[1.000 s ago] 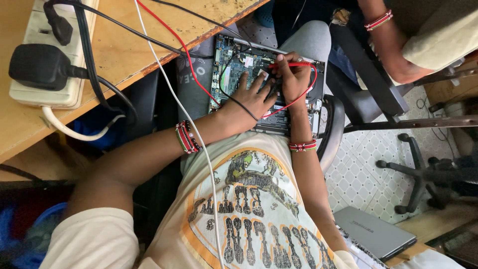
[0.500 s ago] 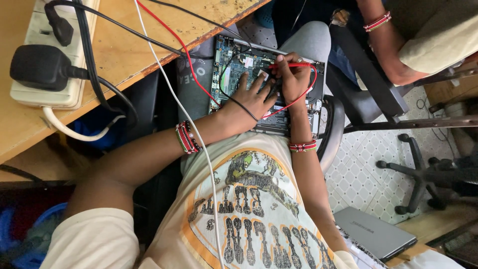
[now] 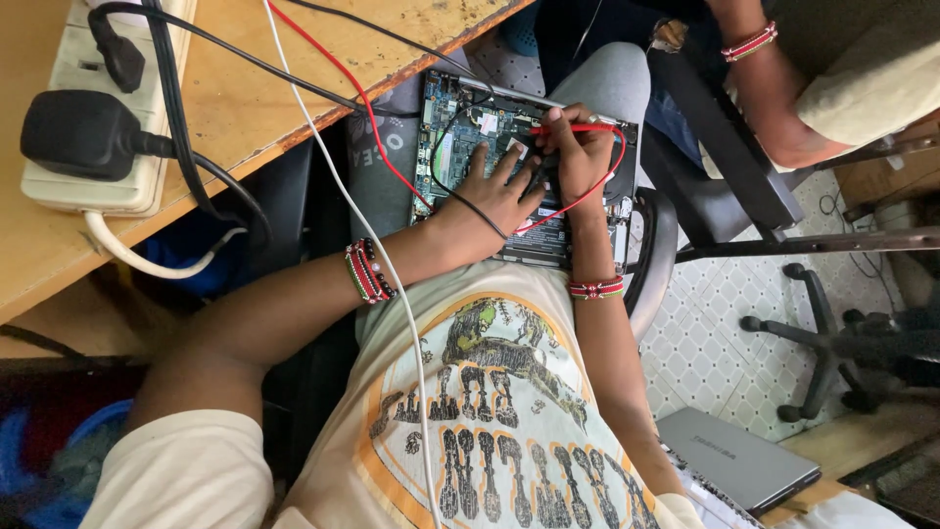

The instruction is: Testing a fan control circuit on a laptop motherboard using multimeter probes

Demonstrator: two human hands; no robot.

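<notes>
Nearest to us is the printed shirt [image 3: 490, 411], and both forearms reach away from it toward the opened laptop [image 3: 519, 167] resting on the lap. Our left hand [image 3: 490, 191] lies flat on the exposed circuit board, fingers spread wide and grasping nothing, the palm and fingertips pressing on the board near its middle. A black wire [image 3: 460, 196] runs across the back of this hand. A beaded bracelet [image 3: 367, 271] sits on that wrist.

Just to the right, our right hand [image 3: 578, 157] is curled closed around a red probe [image 3: 578, 128], pinched between thumb and fingers. The probe lies nearly level across the picture, its long axis running left to right, with its tip at the left touching the board just beyond the left hand's fingertips. Its red wire [image 3: 587, 196] loops around the right side of the hand and back toward us across the laptop. A second red wire [image 3: 362, 98] climbs from the board's left edge up onto the wooden table [image 3: 294, 69] on the far left.

On that table a pale power strip [image 3: 88, 147] holds a black plug [image 3: 78, 132], and a white cable [image 3: 333, 196] drops from the table over our shirt. On the far right another person's arm [image 3: 774, 88] shows above a black office chair [image 3: 842, 343]. A closed grey laptop [image 3: 734, 460] lies at the near right.
</notes>
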